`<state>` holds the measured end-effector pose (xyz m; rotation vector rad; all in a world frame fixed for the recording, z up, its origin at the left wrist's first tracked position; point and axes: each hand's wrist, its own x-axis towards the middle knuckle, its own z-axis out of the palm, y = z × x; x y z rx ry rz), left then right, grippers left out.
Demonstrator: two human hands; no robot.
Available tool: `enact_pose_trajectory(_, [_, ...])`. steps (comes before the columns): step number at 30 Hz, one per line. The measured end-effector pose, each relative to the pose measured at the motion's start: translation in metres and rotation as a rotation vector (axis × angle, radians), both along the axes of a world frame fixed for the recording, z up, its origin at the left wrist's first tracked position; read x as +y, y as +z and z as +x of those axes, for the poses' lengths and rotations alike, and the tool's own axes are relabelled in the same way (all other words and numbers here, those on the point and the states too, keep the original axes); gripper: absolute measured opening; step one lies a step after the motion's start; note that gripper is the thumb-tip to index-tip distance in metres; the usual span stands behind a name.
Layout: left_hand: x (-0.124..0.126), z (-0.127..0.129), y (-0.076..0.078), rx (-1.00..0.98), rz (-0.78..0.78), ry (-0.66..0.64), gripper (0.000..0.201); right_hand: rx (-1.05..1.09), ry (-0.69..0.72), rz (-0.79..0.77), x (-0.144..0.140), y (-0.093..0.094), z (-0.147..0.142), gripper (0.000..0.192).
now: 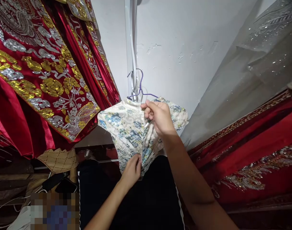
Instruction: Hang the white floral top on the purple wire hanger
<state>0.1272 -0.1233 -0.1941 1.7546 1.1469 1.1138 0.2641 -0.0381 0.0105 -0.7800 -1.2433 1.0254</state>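
Observation:
A cream garment with a blue and green floral print point(128, 127) hangs on a purple wire hanger point(141, 89) against the white wall. My right hand point(159, 116) pinches the fabric near the garment's top, at the centre seam. My left hand point(132, 171) grips the same seam lower down, near the garment's bottom edge. Both hands are closed on the cloth.
A red satin garment with gold and silver embroidery point(40, 73) hangs close at the left. Another red embroidered garment point(251, 153) and a grey sequinned one point(258, 57) hang at the right. Dark cloth point(136, 201) lies below; cables and a dark device point(55, 180) sit lower left.

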Motion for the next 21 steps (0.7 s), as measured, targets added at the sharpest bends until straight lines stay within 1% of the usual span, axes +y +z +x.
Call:
enact_pose_trajectory(1, [0.006, -0.002, 0.013, 0.02, 0.009, -0.051, 0.02, -0.006, -0.008, 0.03, -0.001, 0.004, 0.0, 0.035])
enact_pose_trajectory(3, [0.022, -0.007, 0.047, 0.028, 0.054, -0.113, 0.019, -0.035, -0.003, 0.051, -0.006, 0.004, -0.002, 0.031])
enact_pose_trajectory(4, [0.031, -0.009, 0.067, -0.008, 0.101, -0.086, 0.018, -0.049, 0.005, 0.051, -0.01, 0.002, -0.002, 0.03])
enact_pose_trajectory(5, [0.039, -0.011, 0.089, -0.07, 0.175, -0.015, 0.015, -0.065, 0.015, 0.05, -0.013, -0.001, -0.003, 0.028])
enact_pose_trajectory(7, [0.054, -0.014, 0.133, -0.193, 0.367, 0.09, 0.034, -0.099, 0.033, 0.056, -0.019, -0.004, -0.003, 0.027])
enact_pose_trajectory(8, [0.061, -0.015, 0.152, -0.201, 0.448, 0.116, 0.039, -0.113, 0.038, 0.067, -0.021, -0.005, -0.003, 0.027])
enact_pose_trajectory(9, [0.066, -0.014, 0.169, -0.162, 0.501, 0.108, 0.036, -0.122, 0.038, 0.083, -0.022, -0.005, -0.003, 0.028])
enact_pose_trajectory(10, [0.07, -0.014, 0.182, -0.115, 0.546, 0.089, 0.028, -0.125, 0.034, 0.099, -0.021, -0.006, -0.002, 0.028])
enact_pose_trajectory(11, [0.073, -0.012, 0.192, -0.064, 0.584, 0.077, 0.022, -0.122, 0.024, 0.116, -0.02, -0.008, -0.001, 0.028])
enact_pose_trajectory(13, [0.075, -0.008, 0.202, 0.005, 0.645, 0.078, 0.02, -0.115, -0.007, 0.132, -0.014, -0.017, -0.001, 0.029])
enact_pose_trajectory(14, [0.075, -0.007, 0.203, 0.009, 0.673, 0.097, 0.02, -0.121, -0.022, 0.124, -0.01, -0.025, -0.002, 0.029])
enact_pose_trajectory(16, [0.076, -0.008, 0.203, -0.048, 0.719, 0.164, 0.017, -0.148, -0.055, 0.06, -0.004, -0.049, -0.003, 0.029])
enact_pose_trajectory(18, [0.079, -0.02, 0.199, -0.184, 0.764, 0.279, 0.012, -0.177, -0.104, -0.042, -0.003, -0.078, -0.005, 0.029])
enact_pose_trajectory(20, [0.088, -0.044, 0.193, -0.383, 0.78, 0.408, 0.01, -0.153, -0.161, -0.105, -0.012, -0.108, -0.006, 0.03])
enact_pose_trajectory(21, [0.095, -0.06, 0.187, -0.507, 0.75, 0.451, 0.011, -0.118, -0.186, -0.119, -0.019, -0.12, -0.006, 0.031])
